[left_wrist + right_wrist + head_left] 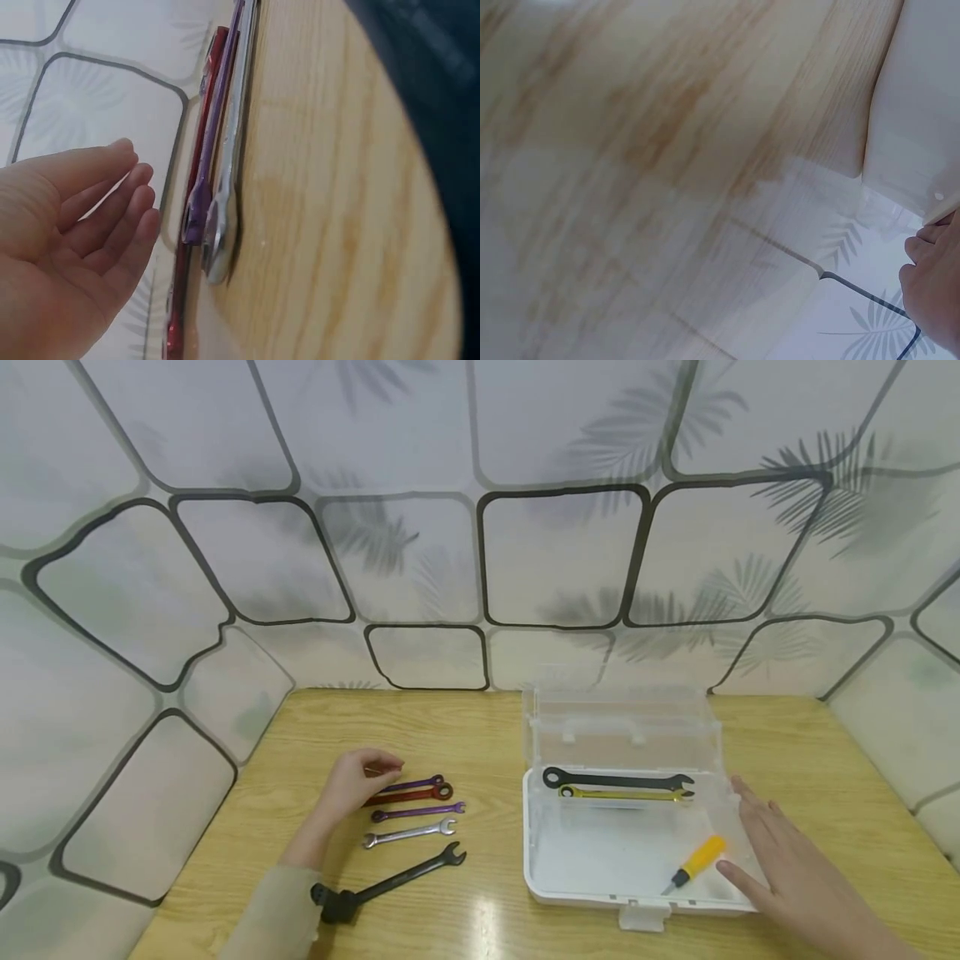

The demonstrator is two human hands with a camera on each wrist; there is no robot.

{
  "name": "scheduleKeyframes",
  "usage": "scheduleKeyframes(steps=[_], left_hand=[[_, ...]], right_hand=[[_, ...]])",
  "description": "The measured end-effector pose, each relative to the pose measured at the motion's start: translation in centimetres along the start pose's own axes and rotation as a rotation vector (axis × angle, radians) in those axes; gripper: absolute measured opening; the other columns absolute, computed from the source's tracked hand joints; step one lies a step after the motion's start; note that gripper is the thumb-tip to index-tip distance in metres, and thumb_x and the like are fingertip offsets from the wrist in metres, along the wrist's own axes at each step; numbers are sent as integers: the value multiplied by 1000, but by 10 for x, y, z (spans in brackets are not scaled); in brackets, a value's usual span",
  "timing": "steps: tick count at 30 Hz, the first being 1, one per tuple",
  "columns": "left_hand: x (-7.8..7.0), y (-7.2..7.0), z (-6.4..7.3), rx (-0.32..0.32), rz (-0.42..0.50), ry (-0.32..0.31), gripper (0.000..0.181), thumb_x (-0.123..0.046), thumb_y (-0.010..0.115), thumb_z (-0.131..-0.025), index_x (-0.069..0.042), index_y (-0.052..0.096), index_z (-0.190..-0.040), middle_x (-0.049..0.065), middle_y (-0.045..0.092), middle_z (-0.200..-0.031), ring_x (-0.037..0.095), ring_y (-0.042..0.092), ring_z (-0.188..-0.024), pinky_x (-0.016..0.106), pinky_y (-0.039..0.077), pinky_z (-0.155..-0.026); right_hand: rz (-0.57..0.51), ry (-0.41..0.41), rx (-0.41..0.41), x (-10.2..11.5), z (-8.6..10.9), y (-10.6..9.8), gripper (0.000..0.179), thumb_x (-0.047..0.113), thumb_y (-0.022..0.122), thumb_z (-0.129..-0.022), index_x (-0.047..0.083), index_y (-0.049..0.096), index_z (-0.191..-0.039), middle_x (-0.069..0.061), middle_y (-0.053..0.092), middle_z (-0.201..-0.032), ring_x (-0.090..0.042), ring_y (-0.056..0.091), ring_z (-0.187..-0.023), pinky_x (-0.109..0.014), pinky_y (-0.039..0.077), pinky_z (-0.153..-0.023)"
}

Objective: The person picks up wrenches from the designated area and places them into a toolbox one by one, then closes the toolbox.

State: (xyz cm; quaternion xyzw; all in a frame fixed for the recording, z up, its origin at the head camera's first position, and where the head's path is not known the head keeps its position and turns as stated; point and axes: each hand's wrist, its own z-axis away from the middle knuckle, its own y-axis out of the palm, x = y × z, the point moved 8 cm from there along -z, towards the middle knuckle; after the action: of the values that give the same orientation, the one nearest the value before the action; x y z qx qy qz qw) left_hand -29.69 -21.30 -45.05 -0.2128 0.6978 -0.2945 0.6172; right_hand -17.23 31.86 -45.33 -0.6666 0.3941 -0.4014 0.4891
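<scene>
In the head view my left hand (352, 783) is over the far end of a row of wrenches at left, its fingers loosely bent. Nothing shows between those fingers in the left wrist view. Nearest it are a purple wrench (420, 783), partly hidden, and a red ratchet wrench (412, 795). Nearer me lie another purple wrench (423, 812), a silver wrench (408, 836) and a larger black wrench (408, 875). My right hand (791, 868) rests along the right side of a white toolbox (527, 835), fingers extended and thumb toward the inside.
The toolbox's clear lid (622, 710) is raised at the back. Inside are a black ratchet wrench (618, 780), a yellow wrench (622, 794) and a yellow-handled screwdriver (702, 857). A latch (645, 917) juts from the front. Patterned wall (558, 560) encloses the wooden table (480, 727).
</scene>
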Motion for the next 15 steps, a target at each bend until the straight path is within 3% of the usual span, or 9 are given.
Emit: scheduleKeyframes(steps=[6,15], left_hand=[[10,8,-5,55,17,-21,16,-1,78,-94,4,78,-110,17,79,-99,20,74,-88,23,59,-76],[16,17,-8,114,-5,-1,17,-2,81,-91,3,79,-107,15,78,-97,13,66,-84,20,54,-72]], right_hand=[[-2,-9,-8,0,0,0,99,40,66,-104,0,4,-169,1,-9,-180,17,-20,-149,-5,-19,-120],[-5,12,23,-2,1,4,97,41,64,-105,-4,5,-168,-2,-10,-180,14,-21,-150,-5,-21,-119]])
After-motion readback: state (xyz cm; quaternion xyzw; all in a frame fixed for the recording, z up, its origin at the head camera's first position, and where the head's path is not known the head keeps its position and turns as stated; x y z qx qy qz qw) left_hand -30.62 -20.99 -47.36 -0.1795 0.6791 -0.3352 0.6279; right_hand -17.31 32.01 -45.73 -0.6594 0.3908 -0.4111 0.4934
